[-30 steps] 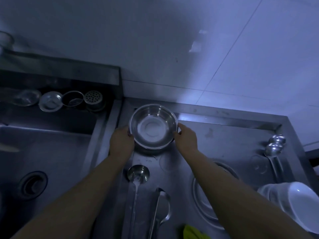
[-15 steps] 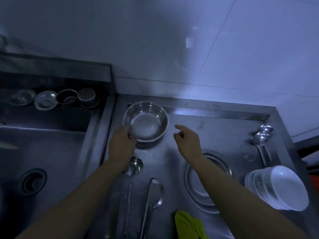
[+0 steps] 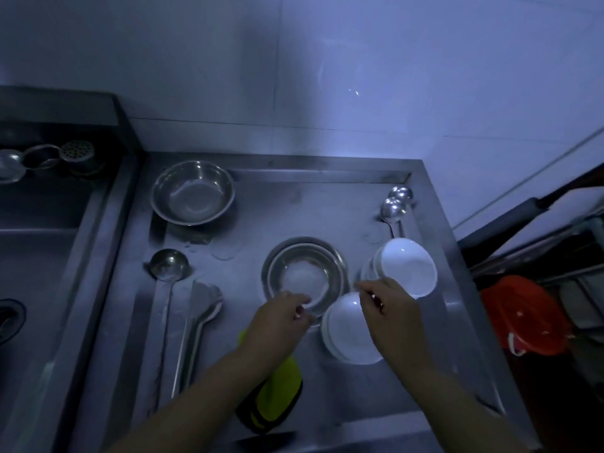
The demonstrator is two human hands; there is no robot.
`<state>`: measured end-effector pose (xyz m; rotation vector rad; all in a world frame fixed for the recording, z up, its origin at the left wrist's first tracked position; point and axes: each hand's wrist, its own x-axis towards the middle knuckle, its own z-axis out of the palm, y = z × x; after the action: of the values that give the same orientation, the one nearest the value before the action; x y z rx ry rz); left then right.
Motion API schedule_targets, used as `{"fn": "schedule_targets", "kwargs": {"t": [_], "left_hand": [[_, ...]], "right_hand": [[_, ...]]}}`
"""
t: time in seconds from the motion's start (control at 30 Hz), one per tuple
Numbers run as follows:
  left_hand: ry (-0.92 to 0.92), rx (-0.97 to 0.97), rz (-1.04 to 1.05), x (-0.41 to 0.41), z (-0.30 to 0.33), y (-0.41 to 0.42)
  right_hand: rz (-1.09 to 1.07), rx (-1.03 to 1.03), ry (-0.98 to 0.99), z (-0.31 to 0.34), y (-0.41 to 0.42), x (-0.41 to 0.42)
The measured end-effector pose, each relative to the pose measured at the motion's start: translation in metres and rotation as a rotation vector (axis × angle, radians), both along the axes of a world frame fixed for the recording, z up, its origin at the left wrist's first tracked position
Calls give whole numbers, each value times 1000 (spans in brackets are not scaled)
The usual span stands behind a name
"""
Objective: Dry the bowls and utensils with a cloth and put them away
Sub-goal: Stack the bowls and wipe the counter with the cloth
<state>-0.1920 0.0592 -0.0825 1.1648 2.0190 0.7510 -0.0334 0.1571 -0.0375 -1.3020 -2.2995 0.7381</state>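
A steel bowl (image 3: 304, 276) sits in the middle of the steel counter (image 3: 294, 210). My left hand (image 3: 281, 317) is at its near rim, with the fingers curled over the edge. My right hand (image 3: 389, 308) hovers just right of that bowl, above a white bowl stack (image 3: 351, 338), fingers loosely curled and holding nothing. Another steel bowl (image 3: 192, 192) stands alone at the back left. A yellow-green cloth (image 3: 277, 387) lies under my left forearm. A ladle (image 3: 168, 264) and a flat utensil (image 3: 204, 299) lie at the left.
More white bowls (image 3: 408, 266) are stacked at the right, with two spoons (image 3: 395, 204) behind them. A sink basin (image 3: 32, 273) lies to the left, with strainers (image 3: 76, 152) on its ledge. An orange bucket (image 3: 519, 315) sits beyond the counter's right edge.
Both hands let go of the back-left steel bowl, which stays on the counter. They moved toward me and right to the middle steel bowl. The view swung right.
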Motion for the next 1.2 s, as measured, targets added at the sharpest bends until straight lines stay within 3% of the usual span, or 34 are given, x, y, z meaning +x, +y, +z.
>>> {"fn": "schedule_targets", "kwargs": {"t": [0.1, 0.33, 0.53, 0.87, 1.2], "left_hand": [[-19, -59, -9, 32, -5, 5], [-57, -105, 2, 67, -15, 15], [-113, -91, 145, 81, -16, 16], [-177, -54, 314, 72, -6, 10], [-209, 60, 499, -82, 48, 11]], "right_hand": [[-79, -43, -20, -16, -5, 45], [-168, -442, -104, -55, -7, 81], [-171, -597, 14, -74, -6, 82], [-128, -465, -19, -63, -6, 62], [41, -283, 59, -10, 15, -105]]}}
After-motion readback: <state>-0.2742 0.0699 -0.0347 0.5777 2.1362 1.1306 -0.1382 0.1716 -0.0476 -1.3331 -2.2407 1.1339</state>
